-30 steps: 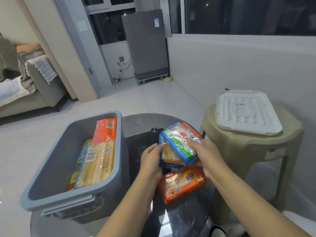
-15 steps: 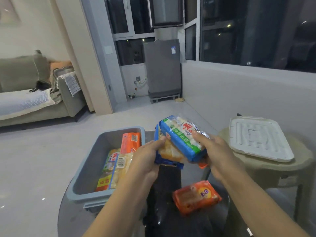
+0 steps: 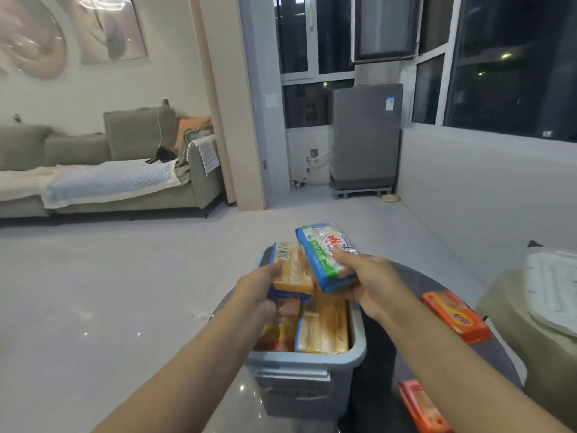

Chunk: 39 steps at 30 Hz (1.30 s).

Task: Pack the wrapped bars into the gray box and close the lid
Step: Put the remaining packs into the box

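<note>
Both hands are over the gray box (image 3: pixel 304 359), each clamped on a wrapped bar. The left hand (image 3: pixel 257 287) grips a yellow bar in a blue-edged wrapper (image 3: pixel 292 270), its barcode label facing up at the far end. Just beside it, the right hand (image 3: pixel 367 281) holds a pale bar in a blue and green wrapper (image 3: pixel 323 256); there is red writing on a clear window and white characters along the green side, too blurred to read. The two bars sit side by side above the box's far half. Inside the box lie more wrapped bars, a yellow one (image 3: pixel 323 331) against the right wall and reddish ones (image 3: pixel 276 334) to its left. The box stands on a dark round table (image 3: pixel 379 354). To the right of the box, an orange bar (image 3: pixel 454 315) lies on the table, with purple lettering I cannot make out; another orange bar (image 3: pixel 420 407) sits nearer, right of the box's front. Further right of the box, the white lid (image 3: pixel 551 300) rests on a beige stool (image 3: pixel 505 307).
</note>
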### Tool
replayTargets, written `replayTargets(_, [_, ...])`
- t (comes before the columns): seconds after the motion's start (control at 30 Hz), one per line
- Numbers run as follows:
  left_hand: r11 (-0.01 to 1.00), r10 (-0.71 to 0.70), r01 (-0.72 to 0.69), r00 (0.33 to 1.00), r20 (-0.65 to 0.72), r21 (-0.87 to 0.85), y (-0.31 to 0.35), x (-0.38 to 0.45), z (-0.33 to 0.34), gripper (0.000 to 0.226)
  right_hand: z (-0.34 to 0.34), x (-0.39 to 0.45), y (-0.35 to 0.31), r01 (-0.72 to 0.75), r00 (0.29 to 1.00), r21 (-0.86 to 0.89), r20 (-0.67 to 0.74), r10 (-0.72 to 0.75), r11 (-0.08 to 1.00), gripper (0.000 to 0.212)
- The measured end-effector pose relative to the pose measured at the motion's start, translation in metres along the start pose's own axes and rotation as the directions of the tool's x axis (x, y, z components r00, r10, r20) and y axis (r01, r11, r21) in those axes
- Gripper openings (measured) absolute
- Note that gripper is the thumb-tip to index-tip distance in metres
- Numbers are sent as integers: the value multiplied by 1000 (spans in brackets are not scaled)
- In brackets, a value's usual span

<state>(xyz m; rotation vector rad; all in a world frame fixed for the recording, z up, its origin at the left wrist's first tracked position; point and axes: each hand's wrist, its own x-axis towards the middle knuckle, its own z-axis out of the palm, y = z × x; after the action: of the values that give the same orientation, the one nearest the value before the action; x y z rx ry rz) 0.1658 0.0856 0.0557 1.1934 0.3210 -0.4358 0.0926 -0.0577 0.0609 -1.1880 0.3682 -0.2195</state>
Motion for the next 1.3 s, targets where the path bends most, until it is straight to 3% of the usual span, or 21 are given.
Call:
replayTargets(0.2, [997, 64, -61, 993, -99, 40, -6, 31, -1, 20, 3, 16, 13, -38, 998, -61, -52, 34, 997, 39])
replayTargets(0.43, [920, 317, -268, 938, -142, 286, -10, 33, -2, 17, -6, 19, 13, -92, 996, -6, -19, 92, 996, 33])
replayTargets(0.5, [917, 315, -261, 938, -146, 303, -14, 33, 2, 12, -7, 19, 14, -97, 995, -16, -16, 96, 995, 34])
replayTargets(0.7, [914, 301, -234, 939, -167, 332, -19, 47, 13, 35, -10, 20, 15, -108, 994, -35, -14, 107, 994, 35])
replayTargets(0.87, [871, 279, -192, 951, -134, 451, -23, 53, 16, 25, -11, 18, 14, -121, 993, -31, -5, 121, 992, 35])
replayTargets(1.0, [818, 235, -162, 970, -64, 551, -23, 55, 15, 28, -8, 17, 12, -124, 992, -34, -3, 124, 992, 36])
replayTargets(1.13, [714, 285, -191, 958, -30, 674, -17, 51, 12, 38, -4, 16, 10, -134, 991, -23, 5, 134, 991, 35])
replayTargets(1.3, [820, 238, -175, 970, -47, 545, -7, 51, 6, 36, 3, 20, 9, -137, 990, -100, -7, 137, 985, 36])
